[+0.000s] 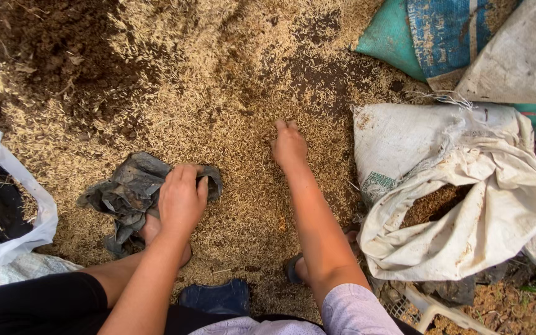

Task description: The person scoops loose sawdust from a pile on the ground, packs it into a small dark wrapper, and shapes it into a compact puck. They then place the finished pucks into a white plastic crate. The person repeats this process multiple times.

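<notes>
On the ground: pale rice husks (218, 111) lie spread over dark soil, thick in the middle, thinner toward the top left.
Left hand: the left hand (181, 200) presses down on a crumpled grey plastic bag (125, 192), fingers (184, 177) together and curled over its upper fold, clamped on the sheet.
Grey bag: it lies flat and wrinkled on the husks, left of centre, partly under the hand and touching a bare foot just below it.
Right hand: the right hand (289, 146) reaches forward with its arm stretched out, palm down on the husks, fingers (285, 126) together and pushed into the layer; it grips nothing that shows.
At right: 1 open white woven sack (466, 186) stands just beside the right forearm, its mouth rolled down, brown husks inside.
Beyond it: more sacks, teal (392, 34), blue and white, are stacked at the top right.
At left: a white plastic bag (38, 211) sits at the edge with dark material inside.
</notes>
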